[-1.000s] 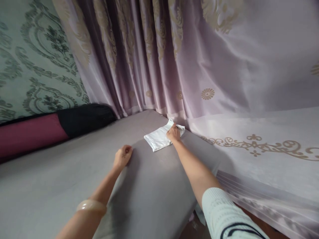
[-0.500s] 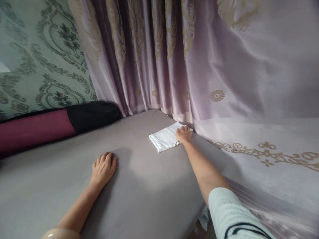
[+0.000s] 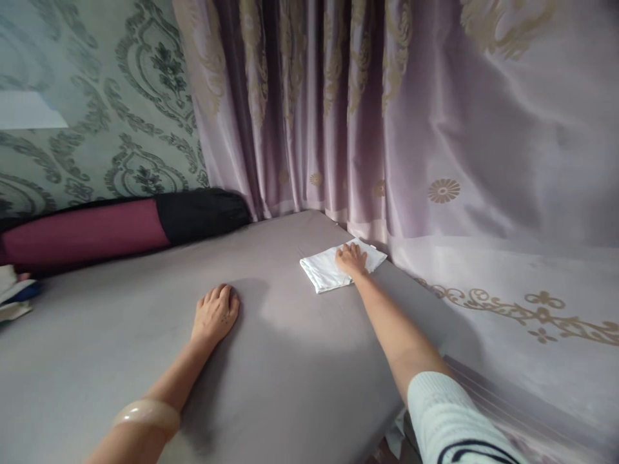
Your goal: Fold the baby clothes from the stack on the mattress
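My right hand (image 3: 352,259) lies palm-down on the folded white cloth (image 3: 324,267), its grip relaxed with fingers apart, near the edge of the grey bed (image 3: 271,374) beside the curtain (image 3: 435,129). My left hand (image 3: 215,314) rests palm-down on the bed, grip unclenched; from here, a pale tab (image 3: 373,247) at the cloth's far edge is too small to read.
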`<state>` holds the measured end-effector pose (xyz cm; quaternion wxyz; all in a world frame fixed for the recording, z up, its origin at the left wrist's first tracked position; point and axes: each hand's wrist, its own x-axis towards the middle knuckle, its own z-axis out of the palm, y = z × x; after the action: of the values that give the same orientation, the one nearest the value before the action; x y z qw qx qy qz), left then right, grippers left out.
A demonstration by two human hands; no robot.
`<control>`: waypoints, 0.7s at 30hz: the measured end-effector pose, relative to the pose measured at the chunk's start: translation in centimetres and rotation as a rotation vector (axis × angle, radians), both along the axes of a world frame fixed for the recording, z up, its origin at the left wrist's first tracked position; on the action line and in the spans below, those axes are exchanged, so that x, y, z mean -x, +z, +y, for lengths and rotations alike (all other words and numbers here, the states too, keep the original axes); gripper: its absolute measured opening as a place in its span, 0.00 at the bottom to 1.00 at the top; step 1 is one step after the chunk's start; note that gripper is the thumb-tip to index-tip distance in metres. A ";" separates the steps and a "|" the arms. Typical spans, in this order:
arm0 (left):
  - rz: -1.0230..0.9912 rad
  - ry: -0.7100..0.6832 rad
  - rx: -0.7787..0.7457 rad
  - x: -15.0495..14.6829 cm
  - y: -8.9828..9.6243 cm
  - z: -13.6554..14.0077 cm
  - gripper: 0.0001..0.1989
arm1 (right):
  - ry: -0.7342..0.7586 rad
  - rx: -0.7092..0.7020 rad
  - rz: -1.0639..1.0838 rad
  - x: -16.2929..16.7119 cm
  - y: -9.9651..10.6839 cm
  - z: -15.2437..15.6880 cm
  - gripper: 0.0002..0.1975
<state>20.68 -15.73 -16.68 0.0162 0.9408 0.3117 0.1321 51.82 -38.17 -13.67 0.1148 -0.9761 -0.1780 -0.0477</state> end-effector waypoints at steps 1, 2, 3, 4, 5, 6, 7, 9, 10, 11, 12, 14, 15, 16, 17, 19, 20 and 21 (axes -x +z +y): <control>-0.003 0.001 -0.002 0.0 0.0 0.0 0.21 | 0.003 -0.005 -0.001 0.4 -0.2 0.4 0.25; -0.007 0.002 -0.004 0.0 0.0 -0.1 0.21 | -0.006 -0.012 -0.008 0.7 -0.4 0.8 0.24; -0.011 0.003 -0.004 0.0 0.0 -0.1 0.21 | -0.018 -0.021 -0.017 0.9 -0.6 1.0 0.24; -0.015 0.003 -0.004 -0.1 0.1 -0.1 0.21 | -0.031 -0.029 -0.028 1.1 -0.8 1.2 0.24; -0.019 0.003 -0.004 -0.1 0.1 -0.1 0.21 | -0.040 -0.035 -0.038 1.1 -1.0 1.2 0.24; -0.024 0.003 -0.005 -0.1 0.1 -0.1 0.21 | -0.045 -0.039 -0.045 1.1 -1.1 1.3 0.24; -0.028 0.002 -0.007 -0.1 0.1 -0.1 0.20 | -0.047 -0.041 -0.048 1.1 -1.2 1.3 0.24; -0.039 -0.001 -0.008 -0.1 0.2 -0.1 0.19 | -0.048 -0.041 -0.048 0.9 -1.2 1.2 0.25; -0.046 -0.002 -0.007 -0.1 0.2 -0.1 0.19 | -0.045 -0.040 -0.045 0.8 -1.2 1.2 0.25; -0.052 -0.003 -0.005 -0.1 0.3 -0.1 0.19 | -0.043 -0.036 -0.041 0.8 -1.2 1.1 0.25; -0.057 -0.005 -0.003 -0.1 0.3 -0.2 0.18 | -0.041 -0.032 -0.038 0.7 -1.2 1.1 0.26; -0.060 -0.007 -0.003 -0.1 0.4 -0.2 0.17 | -0.042 -0.023 -0.030 0.7 -1.0 1.1 0.26; -0.057 -0.008 -0.005 -0.2 0.4 -0.3 0.16 | -0.048 -0.019 -0.024 0.8 -0.9 1.1 0.27; -0.055 -0.007 -0.009 -0.2 0.5 -0.3 0.16 | -0.058 -0.015 -0.015 1.1 -0.7 1.3 0.27; -0.054 -0.005 -0.012 -0.3 0.5 -0.3 0.15 | -0.067 -0.010 -0.003 1.4 -0.6 1.5 0.27; -0.058 0.002 -0.014 -0.4 0.5 -0.4 0.15 | -0.065 0.008 0.026 2.5 -0.3 2.3 0.28; -0.063 0.005 -0.013 -0.5 0.5 -0.4 0.14 | -0.048 0.018 0.042 3.1 -0.2 2.8 0.28; -0.065 0.007 -0.009 -0.6 0.5 -0.4 0.14 | -0.025 0.027 0.054 3.8 -0.3 3.3 0.28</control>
<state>21.25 -16.17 -16.17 0.0217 0.9350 0.3138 0.1640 48.00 -34.86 -13.92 0.1058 -0.9807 -0.1632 -0.0205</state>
